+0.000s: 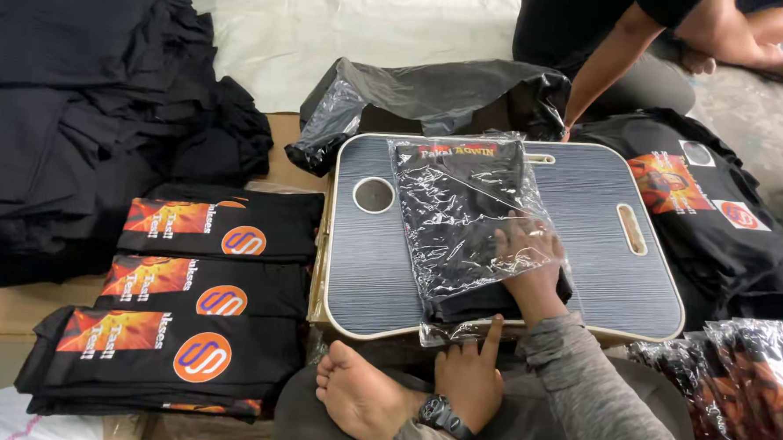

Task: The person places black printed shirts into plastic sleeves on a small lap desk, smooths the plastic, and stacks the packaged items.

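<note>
Under the right hand (531, 252) lies the bagged shirt (462, 214).

Clear bagged black shirt (462, 223) mid-tray; perhaps more bagged shirts (745, 385) right.

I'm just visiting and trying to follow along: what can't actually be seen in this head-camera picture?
- Right hand: inside the clear plastic bag; the wrinkled film blurs its fingers.
- Folded black garment: its print is mostly hidden by folding and glare.
- Left hand: the palm is turned away; whether it pinches the bag's edge cannot be told.
- Packed shirts in clear bags: cut off by the right edge.
- Seated person's black sleeve: cut off by the top edge.
</note>
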